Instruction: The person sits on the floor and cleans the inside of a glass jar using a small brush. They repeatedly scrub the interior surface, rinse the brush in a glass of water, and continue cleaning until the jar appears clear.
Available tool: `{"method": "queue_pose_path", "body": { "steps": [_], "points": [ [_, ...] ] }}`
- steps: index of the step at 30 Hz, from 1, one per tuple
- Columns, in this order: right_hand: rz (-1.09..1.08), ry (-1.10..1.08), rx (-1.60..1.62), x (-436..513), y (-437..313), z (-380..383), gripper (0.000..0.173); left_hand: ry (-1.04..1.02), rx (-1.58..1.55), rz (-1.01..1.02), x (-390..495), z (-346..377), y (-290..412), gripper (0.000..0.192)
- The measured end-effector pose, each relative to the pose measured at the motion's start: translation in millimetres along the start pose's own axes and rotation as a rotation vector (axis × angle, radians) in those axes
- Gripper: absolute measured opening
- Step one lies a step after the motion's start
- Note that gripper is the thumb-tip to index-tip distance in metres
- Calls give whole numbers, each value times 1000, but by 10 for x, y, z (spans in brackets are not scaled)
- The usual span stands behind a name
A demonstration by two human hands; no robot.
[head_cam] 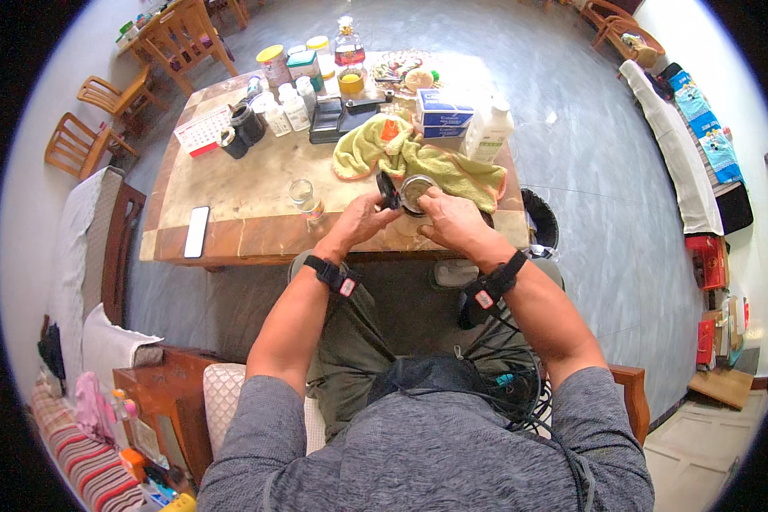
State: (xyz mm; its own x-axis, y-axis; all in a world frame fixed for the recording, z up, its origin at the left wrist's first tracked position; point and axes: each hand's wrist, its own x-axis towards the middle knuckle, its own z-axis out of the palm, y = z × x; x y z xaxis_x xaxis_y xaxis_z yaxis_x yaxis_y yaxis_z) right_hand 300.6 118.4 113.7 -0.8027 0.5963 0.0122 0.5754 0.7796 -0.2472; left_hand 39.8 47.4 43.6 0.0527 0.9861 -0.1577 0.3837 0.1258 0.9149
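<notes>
Near the table's front edge, my left hand [363, 221] grips a black round lid [389, 191], tilted on its side. Close to its right, my right hand [456, 221] holds a round, open-topped cup or jar [416, 190] by its rim and side. Lid and cup are apart, or nearly so; the small gap is hard to judge. The cup's contents cannot be made out. Just behind both hands lies a crumpled green towel [416, 157] with orange edging. A clear drinking glass [304, 197] stands left of my left hand.
On the stone-topped table [243, 185] are a phone [196, 232], a desk calendar [203, 130], dark cups [246, 125], white bottles [293, 107], a black tray-like device [342, 118], blue-and-white boxes [445, 114] and a white jug [488, 133]. A black bin [541, 217] stands at the right.
</notes>
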Motion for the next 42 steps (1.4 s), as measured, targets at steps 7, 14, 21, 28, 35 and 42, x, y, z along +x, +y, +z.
{"method": "queue_pose_path", "body": {
  "steps": [7,14,21,28,35,42],
  "points": [
    [-37,4,124,-56,-175,244,33,-22,-251,-136,-462,448,-380,32],
    [-155,49,-20,-278,-350,83,30,95,-130,84,-808,732,-379,31],
    [-87,106,1,-643,-329,-422,35,-67,-325,-239,-966,564,467,52],
    [-72,148,481,-671,-254,-490,47,-101,-374,-191,-808,670,899,40],
    [-42,256,351,-816,-111,-595,40,12,-6,-51,-733,681,1091,55],
    [8,493,421,-1006,-173,-551,37,97,-41,73,-716,803,1227,46]
  ]
}}
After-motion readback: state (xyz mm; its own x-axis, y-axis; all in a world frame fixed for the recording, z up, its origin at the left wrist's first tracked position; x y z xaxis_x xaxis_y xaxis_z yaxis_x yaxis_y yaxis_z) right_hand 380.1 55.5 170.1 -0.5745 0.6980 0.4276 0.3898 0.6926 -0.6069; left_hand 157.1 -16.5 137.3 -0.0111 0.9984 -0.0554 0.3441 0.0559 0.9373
